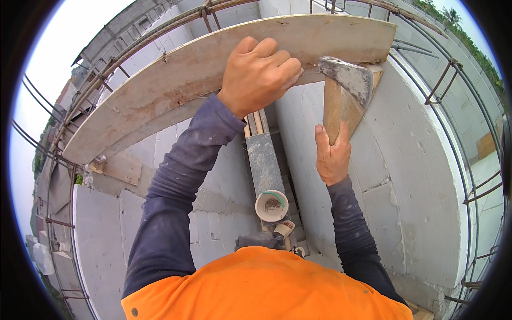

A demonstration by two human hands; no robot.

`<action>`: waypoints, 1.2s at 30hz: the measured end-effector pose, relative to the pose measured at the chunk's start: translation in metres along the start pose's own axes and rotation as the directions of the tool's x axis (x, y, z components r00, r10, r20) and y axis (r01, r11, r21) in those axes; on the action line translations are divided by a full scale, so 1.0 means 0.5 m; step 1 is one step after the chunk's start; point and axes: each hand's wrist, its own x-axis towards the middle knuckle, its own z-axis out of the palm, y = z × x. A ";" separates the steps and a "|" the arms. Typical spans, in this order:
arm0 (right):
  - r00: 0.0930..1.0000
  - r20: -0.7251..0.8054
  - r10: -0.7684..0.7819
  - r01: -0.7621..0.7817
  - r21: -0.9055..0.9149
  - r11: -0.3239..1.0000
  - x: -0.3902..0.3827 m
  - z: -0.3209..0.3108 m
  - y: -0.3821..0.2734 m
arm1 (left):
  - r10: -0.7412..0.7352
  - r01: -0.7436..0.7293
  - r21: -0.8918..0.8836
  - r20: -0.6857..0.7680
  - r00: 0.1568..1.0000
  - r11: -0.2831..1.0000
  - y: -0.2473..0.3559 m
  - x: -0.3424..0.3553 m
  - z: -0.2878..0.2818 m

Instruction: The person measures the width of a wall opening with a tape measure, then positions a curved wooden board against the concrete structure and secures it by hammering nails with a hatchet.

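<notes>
My right hand (334, 154) is closed round the wooden handle of a hatchet (349, 77). The hatchet is upright, its worn grey steel head at the top, in front of the board's right end. My left hand (261, 74) is a closed fist against the face of the long plywood board (197, 58); whatever its fingers pinch is hidden or too small to make out. That board spans the gap between two block walls. Partly behind the hatchet, a wooden piece (368, 98) sits against the right wall.
Below me, a grey plank (262, 160) bears a cream bucket (258, 209) with small bits inside. A sandalled foot (285, 228) is beside it. Steel rebar (181, 21) runs behind the board and along the right block wall (426, 176). A wooden piece (124, 166) lies by the left wall (98, 229).
</notes>
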 end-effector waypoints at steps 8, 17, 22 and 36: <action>0.781 -0.329 -0.531 0.609 0.211 0.765 -0.032 -0.028 -0.031 | 0.003 -0.003 0.013 0.011 1.000 1.000 -0.002 -0.007 0.002; 0.992 -0.109 -0.060 0.078 0.172 0.982 -0.018 -0.012 0.000 | 0.001 -0.001 0.021 -0.005 1.000 1.000 -0.001 -0.007 0.001; 0.828 -0.399 -0.393 0.545 0.415 0.728 -0.033 -0.017 -0.059 | 0.012 -0.013 0.020 0.017 1.000 1.000 0.000 -0.011 0.008; 0.721 -0.463 -0.515 0.688 0.396 0.608 -0.025 0.004 -0.075 | 0.011 -0.011 0.006 0.047 0.999 1.000 -0.007 -0.014 -0.004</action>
